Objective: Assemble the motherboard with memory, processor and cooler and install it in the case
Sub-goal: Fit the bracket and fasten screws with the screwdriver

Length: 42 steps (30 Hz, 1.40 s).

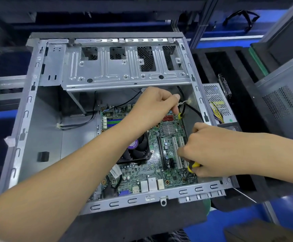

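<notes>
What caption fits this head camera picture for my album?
Right hand drives a yellow-handled screwdriver into the green motherboard inside the grey metal case.

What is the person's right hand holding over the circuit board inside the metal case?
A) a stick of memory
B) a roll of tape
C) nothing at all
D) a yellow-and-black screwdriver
D: the right hand grips a yellow-and-black screwdriver, its tip pointing down at the near right corner of the motherboard that lies in the case.
</notes>
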### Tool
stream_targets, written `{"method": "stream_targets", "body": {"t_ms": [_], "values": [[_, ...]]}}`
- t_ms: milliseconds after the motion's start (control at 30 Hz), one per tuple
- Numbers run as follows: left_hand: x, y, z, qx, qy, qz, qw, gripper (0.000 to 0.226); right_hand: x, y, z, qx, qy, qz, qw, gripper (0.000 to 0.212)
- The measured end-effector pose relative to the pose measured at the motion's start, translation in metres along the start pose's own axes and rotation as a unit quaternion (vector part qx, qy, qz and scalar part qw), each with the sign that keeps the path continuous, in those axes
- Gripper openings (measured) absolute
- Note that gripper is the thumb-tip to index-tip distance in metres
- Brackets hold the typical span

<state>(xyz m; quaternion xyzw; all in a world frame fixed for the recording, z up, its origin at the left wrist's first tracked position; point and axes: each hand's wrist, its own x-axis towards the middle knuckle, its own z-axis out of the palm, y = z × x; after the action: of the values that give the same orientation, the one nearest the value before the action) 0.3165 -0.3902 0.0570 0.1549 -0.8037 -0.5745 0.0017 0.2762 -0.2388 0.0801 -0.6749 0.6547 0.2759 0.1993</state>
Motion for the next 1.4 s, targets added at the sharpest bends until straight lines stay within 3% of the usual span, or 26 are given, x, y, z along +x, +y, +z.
{"method": "stream_targets", "body": {"t_ms": [933,1033,1100,1167,1200,1400], "values": [[0.002,-0.007,0.003,0.005,-0.033,0.007,0.999,0.04,0.0,-0.002,0.003,-0.001,0.008,0.017,1.0,0.02],[0.005,-0.01,-0.001,0.034,-0.113,-0.003,0.993,0.028,0.0,-0.003,0.003,-0.003,0.006,0.017,1.0,0.019],[0.005,-0.011,-0.005,0.086,-0.266,-0.024,0.96,0.007,0.001,-0.003,0.004,-0.003,0.001,0.019,1.0,0.021],[-0.001,-0.017,0.001,0.105,-0.395,-0.027,0.913,0.023,0.001,-0.003,0.003,0.002,-0.008,0.022,1.0,0.027],[-0.006,-0.021,0.008,0.098,-0.424,-0.017,0.9,0.026,0.001,-0.003,0.003,0.004,-0.013,0.022,1.0,0.03],[-0.019,-0.038,0.038,0.006,-0.372,0.018,0.928,0.022,0.001,-0.003,0.003,0.024,-0.024,0.024,0.999,0.032]]}}
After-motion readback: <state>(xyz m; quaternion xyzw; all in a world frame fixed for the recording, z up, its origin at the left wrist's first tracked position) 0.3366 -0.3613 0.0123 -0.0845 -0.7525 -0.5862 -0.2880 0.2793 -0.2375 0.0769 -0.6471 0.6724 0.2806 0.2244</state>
